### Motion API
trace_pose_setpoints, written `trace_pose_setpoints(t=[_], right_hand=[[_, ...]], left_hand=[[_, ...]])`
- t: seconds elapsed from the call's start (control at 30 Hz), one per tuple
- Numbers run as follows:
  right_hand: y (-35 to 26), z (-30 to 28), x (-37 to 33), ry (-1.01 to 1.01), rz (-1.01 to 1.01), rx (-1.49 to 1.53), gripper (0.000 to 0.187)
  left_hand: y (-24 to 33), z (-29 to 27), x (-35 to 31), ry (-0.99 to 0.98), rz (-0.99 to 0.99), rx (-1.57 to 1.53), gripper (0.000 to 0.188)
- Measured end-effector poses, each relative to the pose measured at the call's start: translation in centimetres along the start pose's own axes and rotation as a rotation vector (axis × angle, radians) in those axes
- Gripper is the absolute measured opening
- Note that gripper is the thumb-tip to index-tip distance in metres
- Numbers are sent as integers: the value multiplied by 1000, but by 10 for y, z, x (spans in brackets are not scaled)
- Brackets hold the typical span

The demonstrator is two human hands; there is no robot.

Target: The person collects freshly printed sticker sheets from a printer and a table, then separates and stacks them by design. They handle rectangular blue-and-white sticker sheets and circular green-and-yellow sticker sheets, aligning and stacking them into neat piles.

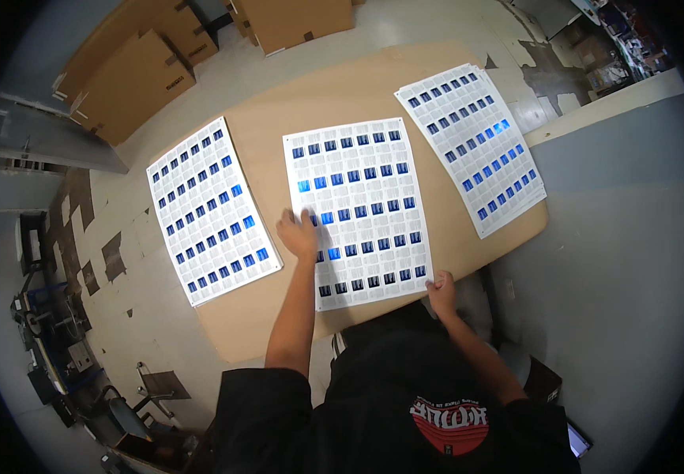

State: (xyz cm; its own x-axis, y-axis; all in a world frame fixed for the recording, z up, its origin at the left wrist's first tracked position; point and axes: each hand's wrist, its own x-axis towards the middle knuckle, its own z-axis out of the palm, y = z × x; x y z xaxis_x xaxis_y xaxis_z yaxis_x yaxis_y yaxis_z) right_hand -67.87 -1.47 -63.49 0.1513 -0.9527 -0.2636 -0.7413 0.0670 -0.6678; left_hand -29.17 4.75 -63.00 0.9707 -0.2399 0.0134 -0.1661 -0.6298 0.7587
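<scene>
Brown, paper-like covering on the table [342,95] sits under the middle sheet [366,212], white w/ rows of small blue blocks, mid-frame and turned slightly. L hand [298,235] is at the sheet's left edge, about mid-height, thumb and fingers loosely spread, partly over the print; can't tell if it pinches the edge or just rests there. R hand [440,294] is at the lower right corner, fingers curled in, thumb close to them, seemingly w/ the corner nipped btwn; exact grip too small to be sure.

To handle it well, I'd say: keep the R pinch light and right at the margin so the corner doesn't crease, L fingers flat so blocks don't smudge, and shift both hands tog. to avoid buckling or skew.

Rel. to hands: sheet lies mostly btwn them, up and R of the L hand, up and L of the R hand. Similar printed sheets either side: left pile [214,212] in left-centre of frame, near the L hand; right pile [472,150] at upper right, edges a bit fanned, well apart from the R hand.
</scene>
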Motion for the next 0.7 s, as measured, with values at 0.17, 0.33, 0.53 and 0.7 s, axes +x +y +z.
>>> trace_pose_setpoints(t=[0.17, 0.33, 0.53, 0.7], right_hand=[[17, 18, 7, 219, -260, -167, 23], [18, 28, -5, 163, -129, -197, 30], [-3, 23, -15, 273, -51, -152, 38], [0, 5, -13, 138, -8, -137, 40]], left_hand=[[-65, -38, -117, -127, -82, -59, 45], [-97, -66, -184, -251, -72, -59, 40], [-94, -63, -182, -154, -242, -157, 39], [-88, -67, -196, -213, -188, -149, 42]])
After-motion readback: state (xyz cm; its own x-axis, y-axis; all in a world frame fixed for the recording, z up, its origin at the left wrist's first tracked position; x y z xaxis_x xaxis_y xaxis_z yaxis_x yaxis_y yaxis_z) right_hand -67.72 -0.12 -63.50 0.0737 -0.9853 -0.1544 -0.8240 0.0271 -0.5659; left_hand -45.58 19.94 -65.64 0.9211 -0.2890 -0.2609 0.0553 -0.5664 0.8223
